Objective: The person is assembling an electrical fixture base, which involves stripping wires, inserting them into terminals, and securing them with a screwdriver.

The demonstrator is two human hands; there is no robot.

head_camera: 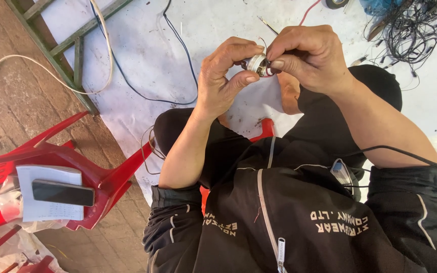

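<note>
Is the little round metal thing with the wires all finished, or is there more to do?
Not finished, it seems. Both hands are busy on it: the left hand holds the small metal cylinder while the right hand pinches a thin wire at its end. What is already done cannot be told. A tangle of dark wires lies on the white sheet, and whether those belong to this job is unclear.

small metal part (257, 64) mostly hidden by fingers, wire tangle (410, 25) cut by top edge; red chair (51, 167) cropped left

glossy red plastic chair (102, 177), shiny metal part (255, 64)
</note>
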